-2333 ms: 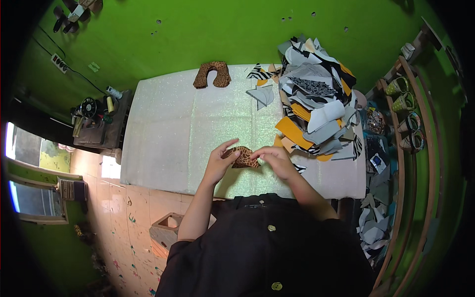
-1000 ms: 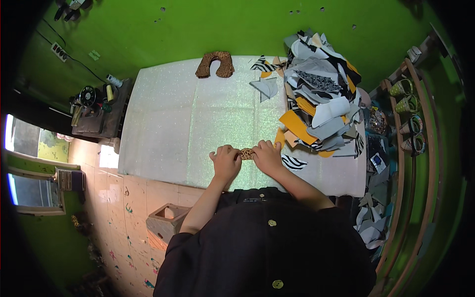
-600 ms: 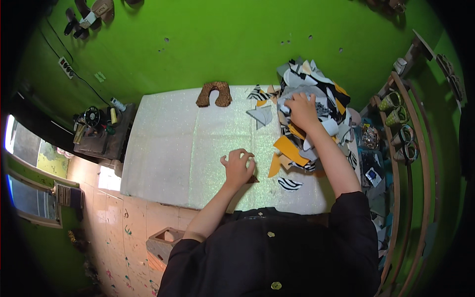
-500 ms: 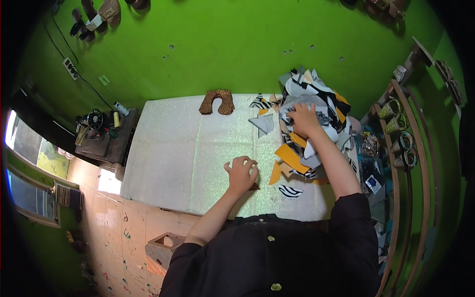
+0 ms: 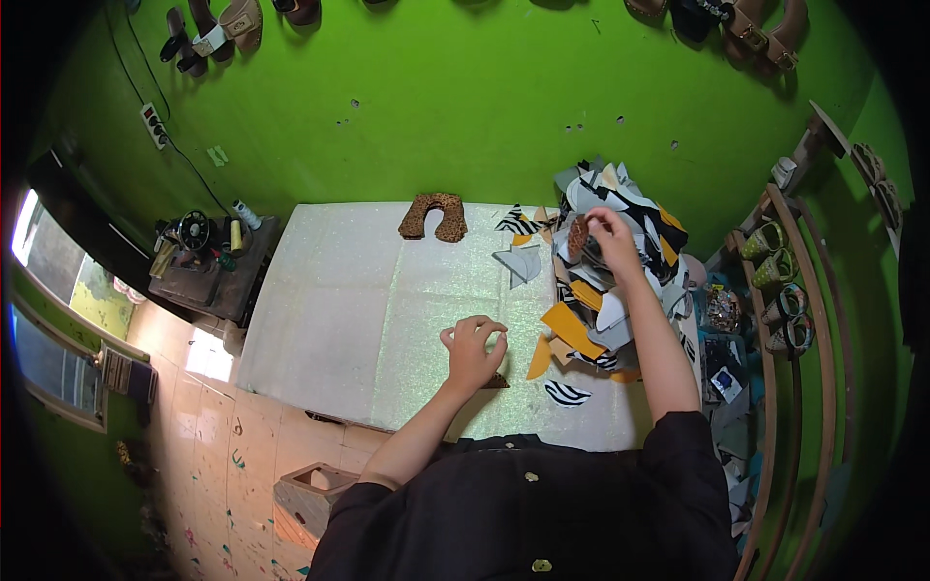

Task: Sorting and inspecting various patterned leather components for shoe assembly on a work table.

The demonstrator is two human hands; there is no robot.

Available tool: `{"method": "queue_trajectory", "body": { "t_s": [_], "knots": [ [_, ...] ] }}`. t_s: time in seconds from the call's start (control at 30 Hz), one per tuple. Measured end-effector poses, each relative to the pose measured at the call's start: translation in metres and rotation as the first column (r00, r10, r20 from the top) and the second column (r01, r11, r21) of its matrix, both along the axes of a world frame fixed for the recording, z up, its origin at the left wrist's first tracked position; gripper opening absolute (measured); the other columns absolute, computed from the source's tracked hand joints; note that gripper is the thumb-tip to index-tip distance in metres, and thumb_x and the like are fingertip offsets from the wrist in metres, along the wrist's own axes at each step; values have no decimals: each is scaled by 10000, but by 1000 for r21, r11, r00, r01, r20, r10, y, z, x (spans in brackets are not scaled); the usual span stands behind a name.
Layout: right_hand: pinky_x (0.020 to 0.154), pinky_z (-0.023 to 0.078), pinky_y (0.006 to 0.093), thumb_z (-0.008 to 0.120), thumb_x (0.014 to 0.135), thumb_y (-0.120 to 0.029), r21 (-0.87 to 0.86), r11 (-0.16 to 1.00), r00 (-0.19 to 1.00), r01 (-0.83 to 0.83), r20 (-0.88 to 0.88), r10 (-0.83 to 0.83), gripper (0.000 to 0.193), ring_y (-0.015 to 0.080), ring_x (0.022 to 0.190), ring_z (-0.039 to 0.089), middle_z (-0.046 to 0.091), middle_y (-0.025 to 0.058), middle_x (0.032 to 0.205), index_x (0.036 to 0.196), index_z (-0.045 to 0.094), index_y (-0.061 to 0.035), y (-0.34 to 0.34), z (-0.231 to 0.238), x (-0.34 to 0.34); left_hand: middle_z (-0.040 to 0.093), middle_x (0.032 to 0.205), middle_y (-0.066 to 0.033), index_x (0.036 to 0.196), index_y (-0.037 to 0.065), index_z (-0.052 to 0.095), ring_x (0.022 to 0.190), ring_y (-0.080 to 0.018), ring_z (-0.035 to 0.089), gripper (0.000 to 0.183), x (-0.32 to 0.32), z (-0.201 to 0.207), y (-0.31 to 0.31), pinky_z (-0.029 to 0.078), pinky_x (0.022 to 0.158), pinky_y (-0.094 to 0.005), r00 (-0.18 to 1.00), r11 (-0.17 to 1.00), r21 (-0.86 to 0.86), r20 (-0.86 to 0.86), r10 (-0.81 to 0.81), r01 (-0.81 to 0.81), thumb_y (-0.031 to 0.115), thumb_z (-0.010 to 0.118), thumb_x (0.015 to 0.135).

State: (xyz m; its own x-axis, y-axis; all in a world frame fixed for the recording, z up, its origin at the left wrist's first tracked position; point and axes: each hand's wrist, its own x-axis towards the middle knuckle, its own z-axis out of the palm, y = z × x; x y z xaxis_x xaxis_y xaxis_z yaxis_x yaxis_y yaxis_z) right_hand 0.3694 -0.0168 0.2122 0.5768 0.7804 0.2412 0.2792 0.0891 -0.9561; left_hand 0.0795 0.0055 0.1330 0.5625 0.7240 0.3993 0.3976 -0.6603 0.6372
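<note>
My right hand [image 5: 618, 244] pinches a brown spotted scrap of material [image 5: 578, 238] above a heap of cut pieces [image 5: 620, 198] in grey, white, black, yellow and zebra print. My left hand [image 5: 473, 353] hovers over the middle of the white-covered table [image 5: 320, 290], its fingers curled but apart and holding nothing. Beside the left wrist lies a small dark brown piece [image 5: 497, 382]. A horseshoe-shaped stack of leopard-print pieces [image 5: 433, 217] sits near the table's far edge. Between it and the heap are grey pieces [image 5: 519, 265] and a zebra-print piece [image 5: 516, 220].
A sewing machine [image 5: 193, 232] with thread spools stands left of the table. To the right is a wooden rack [image 5: 783, 208] holding sandals. Near the table's front edge, on the floor, stands a wooden stool [image 5: 310, 489]. Yellow scraps [image 5: 572, 329] lie along the heap's near side.
My right hand has come up from the heap with the brown spotted scrap in its fingers. The left hand stays nearly in place. The view has shifted slightly, showing more of the wall's shoes.
</note>
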Motion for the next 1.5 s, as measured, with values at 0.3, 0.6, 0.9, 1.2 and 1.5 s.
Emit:
{"method": "queue_trajectory", "body": {
  "t_s": [0.3, 0.6, 0.9, 1.2, 1.5],
  "knots": [
    [803, 374, 198, 534, 889, -92, 321, 907, 800, -272, -448, 399, 124, 63, 895, 474, 525, -31, 946, 1013, 543, -96, -46, 1, -105, 537, 1206, -106, 1376, 91, 327, 1040, -193, 573, 589, 15, 41, 8, 480, 828, -282, 832, 458, -749, 553, 35, 478, 288, 603, 895],
    [874, 406, 259, 494, 895, -107, 370, 812, 456, -451, -686, 567, 209, 122, 911, 569, 631, 67, 952, 1041, 586, 11, -70, -53, -138, 628, 885, -31, 1093, -10, 561, 741, -72, 571, 280, -29, 40, 6, 467, 617, -202, 930, 549, -762, 356, -87, 343, 100, 654, 853],
    [516, 424, 249, 582, 902, -243, -342, 794, 851, -503, -358, 385, 276, 69, 534, 517, 627, 9, 664, 814, 645, 11, -79, -80, -159, 617, 757, -14, 951, -12, 618, 661, -64, 541, 188, -51, 15, 0, 435, 577, -225, 985, 651, -741, 100, -139, 167, 131, 673, 843],
    [756, 444, 371, 658, 818, -314, -470, 871, 925, -146, 247, 288, 264, 274, 855, 574, 593, 95, 857, 791, 668, -51, -72, -136, -168, 682, 808, -108, 909, 30, 687, 698, -206, 635, 200, -70, -37, 23, 481, 656, -325, 991, 804, -594, -118, -62, -21, 190, 686, 789],
    [807, 340, 412, 639, 799, -284, -674, 739, 754, 16, 493, 434, 188, 230, 927, 518, 578, 41, 861, 732, 675, -112, -82, -164, -187, 671, 771, -65, 1105, 135, 524, 750, -254, 644, 374, -68, -80, 0, 410, 708, -402, 837, 945, -259, -546, 27, -199, 270, 686, 796]
  ]
}}
